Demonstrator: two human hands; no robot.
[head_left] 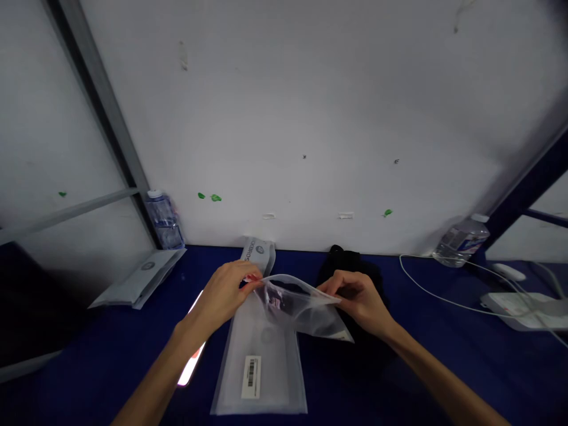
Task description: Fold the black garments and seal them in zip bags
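A clear plastic bag (pixel 306 310) is stretched between my two hands, its mouth gaping upward and a small dark pinkish patch showing at its left side. My left hand (pixel 231 287) pinches the left end of the rim; something red and white shows at its fingertips, too small to name. At the other end of the rim, my right hand (pixel 357 296) grips the edge between thumb and fingers. Beneath lies a frosted plastic bag (pixel 277 378) with a barcode label (pixel 251 377). A printed pale pouch (pixel 260 254) lies behind it. Black fabric (pixel 339 263) lies behind my right hand.
A lit phone (pixel 190 367) lies partly under my left forearm. Another pale pouch (pixel 142 275) and a water bottle (pixel 165 222) are at left. At right are a second bottle (pixel 461 239), a white cable (pixel 426 293) and a white box (pixel 510 305) on the blue table (pixel 346 384).
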